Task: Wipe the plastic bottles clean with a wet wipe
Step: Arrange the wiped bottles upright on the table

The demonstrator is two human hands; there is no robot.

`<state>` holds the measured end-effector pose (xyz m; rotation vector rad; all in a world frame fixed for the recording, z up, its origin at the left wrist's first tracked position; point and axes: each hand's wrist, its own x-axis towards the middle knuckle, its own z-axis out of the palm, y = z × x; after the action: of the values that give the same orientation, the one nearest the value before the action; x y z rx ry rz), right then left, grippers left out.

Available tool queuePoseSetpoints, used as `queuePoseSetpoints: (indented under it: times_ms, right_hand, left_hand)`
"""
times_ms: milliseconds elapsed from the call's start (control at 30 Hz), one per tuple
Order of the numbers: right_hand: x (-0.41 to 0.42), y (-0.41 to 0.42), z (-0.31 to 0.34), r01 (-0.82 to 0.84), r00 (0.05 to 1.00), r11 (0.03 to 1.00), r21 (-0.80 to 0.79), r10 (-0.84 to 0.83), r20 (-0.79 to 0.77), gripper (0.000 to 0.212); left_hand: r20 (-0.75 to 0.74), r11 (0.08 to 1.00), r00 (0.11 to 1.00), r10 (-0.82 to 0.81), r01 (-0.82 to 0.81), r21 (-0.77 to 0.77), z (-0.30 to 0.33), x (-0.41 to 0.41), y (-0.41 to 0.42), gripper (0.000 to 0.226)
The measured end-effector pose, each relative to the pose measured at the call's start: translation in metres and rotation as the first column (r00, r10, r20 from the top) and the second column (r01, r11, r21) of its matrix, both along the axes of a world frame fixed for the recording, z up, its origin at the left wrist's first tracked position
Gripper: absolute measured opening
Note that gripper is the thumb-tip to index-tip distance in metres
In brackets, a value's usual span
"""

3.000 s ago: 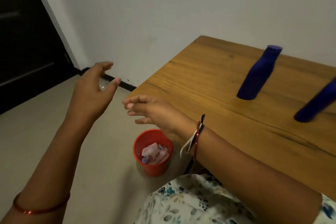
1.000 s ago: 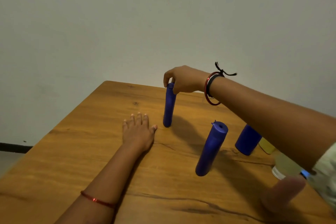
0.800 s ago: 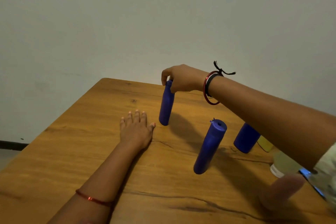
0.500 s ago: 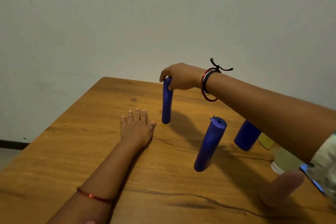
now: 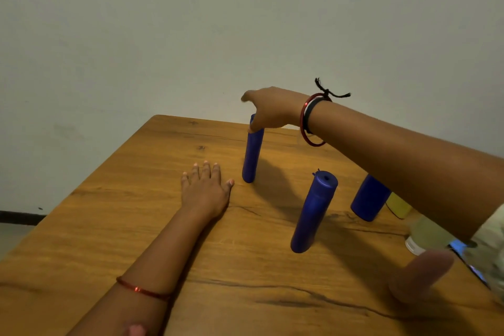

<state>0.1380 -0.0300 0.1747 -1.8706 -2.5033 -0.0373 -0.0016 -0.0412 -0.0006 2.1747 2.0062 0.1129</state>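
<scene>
Now, right hand (image 5: 268,110) fingers loosened atop far bottle (image 5: 252,157), left hand (image 5: 205,191) flat, fingers spread, on table (image 5: 95,226)

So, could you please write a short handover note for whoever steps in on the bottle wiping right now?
Left hand: flat, palm down on the wooden table, holding nothing.
Right hand: at the top of the far blue bottle, fingers opening, thumb side touching the cap; grip looks loose.
Bottles: the far one stands upright just beyond the left hand; the middle blue bottle stands nearer; a third blue bottle sits partly behind the right forearm.
Done: cannot tell which bottles are wiped.
Left: no wet wipe is in view; find one, then wipe any unwiped bottles.
</scene>
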Motion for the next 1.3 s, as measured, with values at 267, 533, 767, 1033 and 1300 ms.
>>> queuePoseSetpoints:
  times_ms: [267,533,767,1033,1300]
  right_hand:
    - [0.028,-0.063,0.017,-0.027,0.992,0.993,0.114,0.041,-0.119,0.056]
    - [0.053,-0.121,0.014,-0.040,0.999,0.959,-0.279,0.044,0.008,0.066]
    - [0.065,-0.127,-0.005,-0.016,0.988,0.976,-0.218,0.049,0.148,0.055]
    - [0.069,-0.104,-0.006,-0.027,0.992,0.986,-0.166,0.047,0.119,0.025]
    - [0.063,-0.049,-0.002,0.034,0.998,0.997,-0.071,-0.030,0.060,0.045]
  left_hand:
    - [0.027,1.000,0.999,-0.020,0.020,0.003,0.006,0.006,-0.013,0.068]
    - [0.005,0.999,0.999,-0.031,0.031,0.011,0.002,0.008,-0.019,0.069]
    - [0.009,1.000,1.000,-0.029,0.029,0.013,0.001,0.008,-0.019,0.070]
    - [-0.005,1.000,1.000,-0.022,0.022,-0.012,0.005,0.010,-0.018,0.070]
    - [-0.024,1.000,1.000,-0.010,0.010,-0.012,0.005,0.015,-0.017,0.070]
